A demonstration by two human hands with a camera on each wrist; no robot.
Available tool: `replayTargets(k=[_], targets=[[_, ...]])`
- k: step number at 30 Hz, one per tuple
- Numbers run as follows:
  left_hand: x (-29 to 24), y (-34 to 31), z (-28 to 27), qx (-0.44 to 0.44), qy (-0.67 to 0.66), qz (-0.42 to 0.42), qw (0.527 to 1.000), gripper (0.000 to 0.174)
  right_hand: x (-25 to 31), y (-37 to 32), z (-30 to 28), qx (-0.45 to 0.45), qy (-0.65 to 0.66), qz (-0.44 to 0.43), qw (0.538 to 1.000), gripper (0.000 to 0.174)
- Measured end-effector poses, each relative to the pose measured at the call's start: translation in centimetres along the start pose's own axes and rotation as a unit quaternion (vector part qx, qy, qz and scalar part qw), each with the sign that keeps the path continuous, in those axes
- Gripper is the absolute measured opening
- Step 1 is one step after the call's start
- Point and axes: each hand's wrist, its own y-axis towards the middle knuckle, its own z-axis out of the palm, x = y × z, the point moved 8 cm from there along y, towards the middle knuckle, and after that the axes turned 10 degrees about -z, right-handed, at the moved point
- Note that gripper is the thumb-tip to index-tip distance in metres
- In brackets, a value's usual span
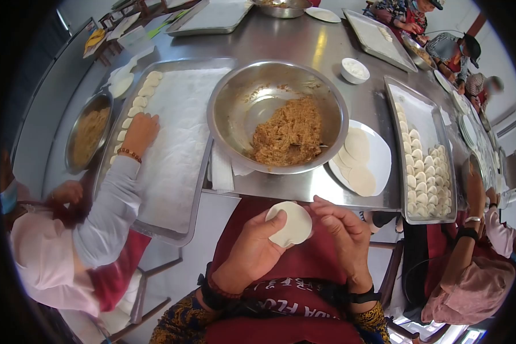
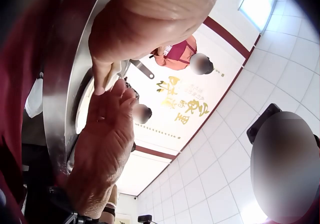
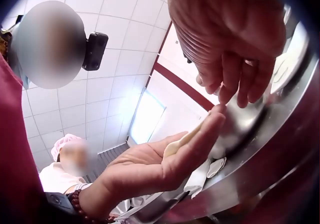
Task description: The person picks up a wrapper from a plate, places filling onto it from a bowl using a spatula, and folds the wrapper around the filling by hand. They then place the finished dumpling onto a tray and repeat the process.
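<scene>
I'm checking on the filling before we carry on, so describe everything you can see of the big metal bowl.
The big metal bowl is wide, round and silvery, with a shiny inner wall and a rolled rim. It sits upright on the table, between a long tray and a white plate. Brown, coarse filling is heaped to one side; smears mark the wall. Something thin pokes from the heap. Nobody is touching the bowl.

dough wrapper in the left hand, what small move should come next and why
Probably move the right hand to the thin utensil in the filling and scoop a little. The wrapper lies flat and bare in the left hand, the right hand holds nothing visible, and the bowl sits just ahead.
</scene>
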Motion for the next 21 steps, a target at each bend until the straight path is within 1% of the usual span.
replayTargets(k=[1, 2, 3, 5, 6, 7, 8, 9, 10, 11, 12, 13, 15, 17, 19, 20, 21], targets=[[-0.2, -0.2, 0.0, -0.001, -0.002, 0.002, 1.0, 0.037, -0.4, 0.0, -0.5, -0.041, 0.011, 0.029, 0.999, 0.017], [-0.6, -0.3, 0.3, 0.012, -0.006, 0.02, 1.0, 0.036, -0.7, -0.1, -0.7, -0.058, 0.004, 0.034, 0.998, 0.017], [-1.0, -0.5, 0.4, 0.026, -0.01, 0.037, 0.999, 0.036, -0.9, -0.1, -0.5, -0.056, 0.004, 0.035, 0.998, 0.017], [-1.3, -0.7, -0.1, 0.023, -0.021, 0.047, 0.998, 0.034, -1.1, 0.0, -0.9, -0.075, -0.043, 0.032, 0.996, 0.018], [-1.4, -0.8, -0.3, 0.02, -0.03, 0.054, 0.998, 0.033, -1.1, 0.3, -0.9, -0.073, -0.044, 0.032, 0.996, 0.018], [-1.5, -0.9, -0.6, 0.02, -0.031, 0.055, 0.998, 0.033, -1.2, 0.9, -1.4, -0.093, -0.04, 0.043, 0.994, 0.02], [-1.7, -1.0, -1.0, 0.013, -0.029, 0.06, 0.998, 0.032, -1.3, 1.6, -1.9, -0.113, -0.035, 0.054, 0.991, 0.022], [-1.9, -1.1, -1.2, 0.005, -0.027, 0.065, 0.998, 0.03, -1.2, 2.3, -2.2, -0.113, -0.036, 0.053, 0.992, 0.022], [-2.0, -1.2, -1.3, 0.007, -0.027, 0.066, 0.997, 0.03, -1.0, 3.2, -2.6, -0.116, -0.057, 0.053, 0.99, 0.025], [-2.2, -1.3, -1.8, -0.017, -0.036, 0.069, 0.997, 0.029, -0.8, 4.1, -2.8, -0.12, -0.077, 0.052, 0.988, 0.027], [-2.3, -1.4, -2.3, -0.041, -0.045, 0.071, 0.996, 0.028, 0.1, 5.3, -2.7, -0.123, -0.121, 0.025, 0.985, 0.031], [-2.4, -1.4, -2.4, -0.04, -0.045, 0.072, 0.996, 0.028, 0.4, 6.2, -2.4, -0.122, -0.122, 0.024, 0.985, 0.031], [-2.7, -1.6, -2.9, -0.048, -0.044, 0.074, 0.995, 0.027, 1.4, 8.1, -1.7, -0.097, -0.162, -0.007, 0.982, 0.035], [-2.6, -1.8, -3.6, -0.048, -0.054, 0.069, 0.995, 0.027, 1.1, 9.7, -1.1, -0.081, -0.171, -0.023, 0.982, 0.033], [-2.6, -1.8, -3.7, -0.047, -0.066, 0.064, 0.995, 0.027, 1.4, 10.9, 0.2, -0.04, -0.185, -0.071, 0.979, 0.027], [-2.6, -1.9, -3.8, -0.059, -0.068, 0.063, 0.994, 0.028, 2.0, 11.2, 0.8, -0.033, -0.207, -0.082, 0.974, 0.02], [-2.7, -1.9, -3.9, -0.07, -0.071, 0.063, 0.993, 0.028, 1.8, 11.5, 0.8, -0.032, -0.208, -0.082, 0.974, 0.02]])
